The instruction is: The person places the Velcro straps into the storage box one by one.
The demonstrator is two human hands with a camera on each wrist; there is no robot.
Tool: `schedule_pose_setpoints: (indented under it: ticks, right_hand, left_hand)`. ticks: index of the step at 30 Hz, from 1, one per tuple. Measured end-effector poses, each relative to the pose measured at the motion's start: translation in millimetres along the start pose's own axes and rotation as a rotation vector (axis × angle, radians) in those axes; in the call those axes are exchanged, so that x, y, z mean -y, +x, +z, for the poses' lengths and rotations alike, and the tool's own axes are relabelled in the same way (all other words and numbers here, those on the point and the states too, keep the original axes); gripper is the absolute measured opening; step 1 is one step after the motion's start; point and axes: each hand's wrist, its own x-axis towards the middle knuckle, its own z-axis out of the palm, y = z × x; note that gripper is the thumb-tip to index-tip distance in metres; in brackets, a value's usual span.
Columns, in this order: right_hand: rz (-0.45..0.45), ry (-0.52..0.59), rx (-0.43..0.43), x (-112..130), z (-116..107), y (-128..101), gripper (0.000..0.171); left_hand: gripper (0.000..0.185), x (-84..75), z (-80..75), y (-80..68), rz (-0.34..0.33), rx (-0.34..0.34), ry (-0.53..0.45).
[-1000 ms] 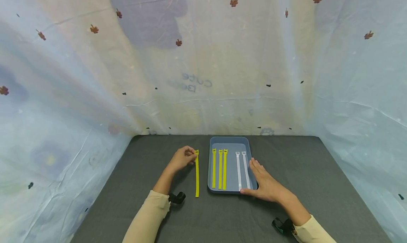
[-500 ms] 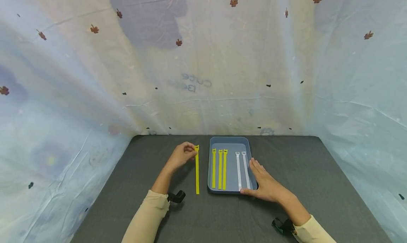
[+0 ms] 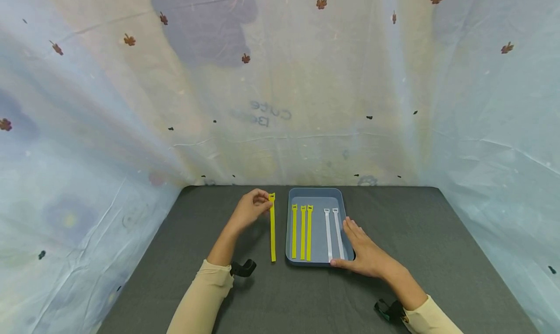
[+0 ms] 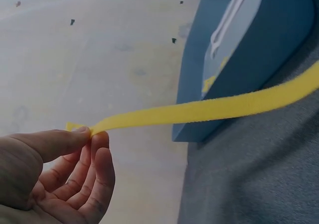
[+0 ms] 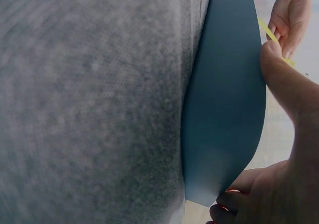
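My left hand [image 3: 251,210] pinches a yellow hook-and-loop cable tie [image 3: 273,232] near its slotted head, between thumb and fingers. The tie hangs just left of a blue-grey tray [image 3: 317,193], and in the left wrist view its strip [image 4: 199,112] runs across in front of the tray wall. My right hand [image 3: 367,254] rests at the tray's near right corner, fingers straight along the right side. Its thumb [image 5: 273,59] lies on the near rim. Inside the tray, several yellow ties [image 3: 303,234] lie side by side on the left, two white ties [image 3: 328,237] on the right.
Dark grey cloth [image 3: 297,300] covers the table. Behind it and at both sides hangs a pale patterned curtain [image 3: 306,105]. Black straps [image 3: 243,268] are worn on both wrists.
My left hand has moved slightly away from me, carrying the yellow cable tie with it along the tray's left side. The right hand and the tray have stayed put.
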Motion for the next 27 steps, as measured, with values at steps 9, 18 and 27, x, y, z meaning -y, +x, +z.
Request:
schedule_pose_setpoints:
  ticks: [9,18,27]
  right_hand:
    - [-0.001,-0.005,0.004,-0.9,0.8,0.5,0.129]
    - [-0.007,-0.001,-0.004,-0.2,-0.2,0.8,0.13]
    - [-0.007,-0.001,-0.009,-3.5,2.9,1.8,0.13]
  left_hand:
    - [0.021,-18.9,-0.6,2.5,0.043,-0.023,0.007]
    - [0.023,-41.7,3.6,9.1,0.084,-0.02,-0.02]
    - [0.026,-59.6,28.7,12.8,0.118,0.02,-0.059]
